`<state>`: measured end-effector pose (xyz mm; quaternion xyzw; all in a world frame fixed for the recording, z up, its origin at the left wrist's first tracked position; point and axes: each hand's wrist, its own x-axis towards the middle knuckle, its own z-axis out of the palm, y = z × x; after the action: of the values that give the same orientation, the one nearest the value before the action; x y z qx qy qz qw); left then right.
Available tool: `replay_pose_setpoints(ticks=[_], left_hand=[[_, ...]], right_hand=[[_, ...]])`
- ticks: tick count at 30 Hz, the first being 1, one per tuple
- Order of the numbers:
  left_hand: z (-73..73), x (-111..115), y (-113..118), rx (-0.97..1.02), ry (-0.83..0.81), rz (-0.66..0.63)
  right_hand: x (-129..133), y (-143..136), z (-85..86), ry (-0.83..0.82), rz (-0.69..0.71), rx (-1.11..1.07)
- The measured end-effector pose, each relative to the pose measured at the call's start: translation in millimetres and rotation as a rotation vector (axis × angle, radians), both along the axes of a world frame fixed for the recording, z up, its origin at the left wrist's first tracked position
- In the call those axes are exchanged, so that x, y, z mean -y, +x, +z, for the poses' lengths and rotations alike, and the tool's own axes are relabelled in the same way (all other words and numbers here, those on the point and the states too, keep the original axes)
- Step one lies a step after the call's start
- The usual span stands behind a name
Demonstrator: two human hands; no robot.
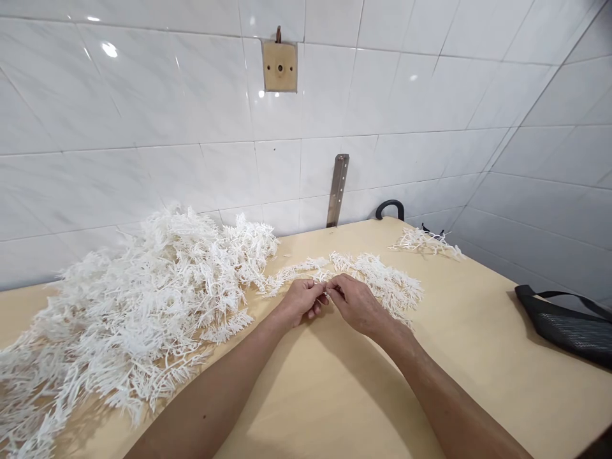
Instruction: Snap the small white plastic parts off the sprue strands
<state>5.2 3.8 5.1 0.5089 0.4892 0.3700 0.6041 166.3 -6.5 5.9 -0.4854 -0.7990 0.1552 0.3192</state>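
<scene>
The tiled wall (pixel 215 172) fills the upper part of the view, its pale tiles catching small glints of light. Below it spreads the tan table (pixel 363 408). A big heap of white frilly strands (pixel 162 293) covers the table's left side and reaches up against the wall. The black bag (pixel 564 322), with a strap, lies at the right edge. Beyond the hands, a smaller white bunch (pixel 385 280) lies flat, just past the right hand (pixel 356 303), and a smaller bunch still (pixel 428 243) sits near the far right edge, close to a black curved handle (pixel 390 207). An upright metal strip (pixel 338 191) stands at the back edge, and a yellowish wall plate (pixel 280 67) is set higher up.

The left hand (pixel 305 302) and right hand meet near the middle of the table, fingertips pinched close together on what seems to be a thin white strand (pixel 323 293), largely hidden by the fingers.
</scene>
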Motion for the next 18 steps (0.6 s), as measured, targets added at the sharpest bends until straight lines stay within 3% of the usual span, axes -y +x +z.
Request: replay_pose_setpoints(ticks=[4, 11, 15, 18], left_hand=[[-2.1, 1.5, 1.9, -0.135, 0.053, 0.014], [-12.6, 5.3, 8.8, -0.518, 0.521, 0.232], [-14.3, 2.0, 2.8, -0.461, 0.574, 0.297], [-15.8, -2.7, -2.6, -0.319, 0.471, 0.247]], right_hand=[[0.7, -0.5, -1.6, -0.003, -0.007, 0.060], [1.6, -19.9, -8.3, -0.050, -0.158, 0.122], [-5.5, -15.7, -6.0, -0.239, -0.378, 0.083], [-10.4, 1.0, -5.4, -0.201, -0.372, 0.042]])
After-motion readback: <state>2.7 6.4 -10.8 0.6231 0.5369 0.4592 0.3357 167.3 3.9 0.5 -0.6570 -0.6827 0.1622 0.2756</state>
